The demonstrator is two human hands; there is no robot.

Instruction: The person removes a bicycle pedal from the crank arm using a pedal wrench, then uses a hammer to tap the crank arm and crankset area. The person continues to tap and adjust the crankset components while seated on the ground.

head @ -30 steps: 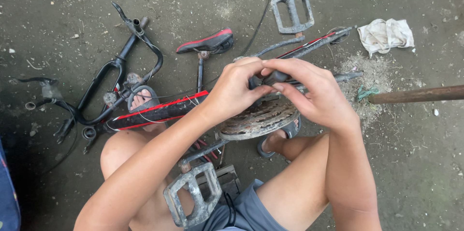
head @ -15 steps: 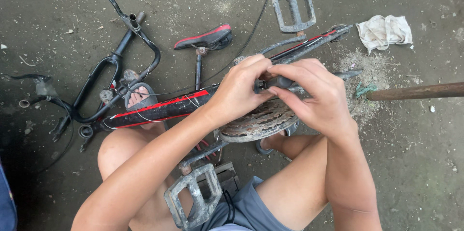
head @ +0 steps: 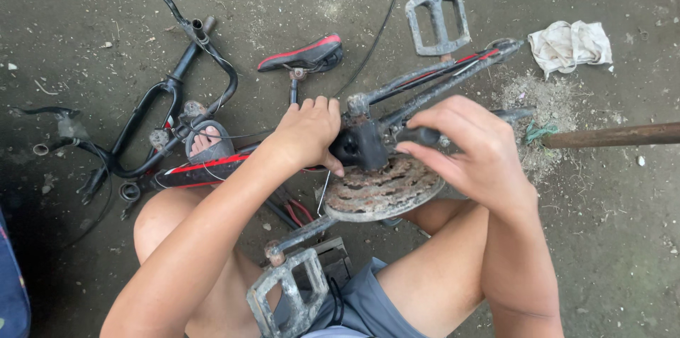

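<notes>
Our hands have moved apart: left hand (head: 306, 133) grips the frame (head: 212, 167), right hand (head: 464, 150) pinches a dark tool (head: 418, 135) over the rusty chainring (head: 382, 193), still on.

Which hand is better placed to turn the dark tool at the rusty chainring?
Probably the right hand: its fingers wrap the dark tool handle, while the left hand braces the black-and-red bicycle frame.

The fingertips of the right hand (head: 471, 154) curl over a dark part, so what lies under them is hidden. Below the left hand (head: 308, 133) fingers, the bicycle frame (head: 205, 168) is covered. The wooden stick (head: 613, 135) is cut by the right edge. The near pedal (head: 287, 295) is partly cut at the bottom.
</notes>
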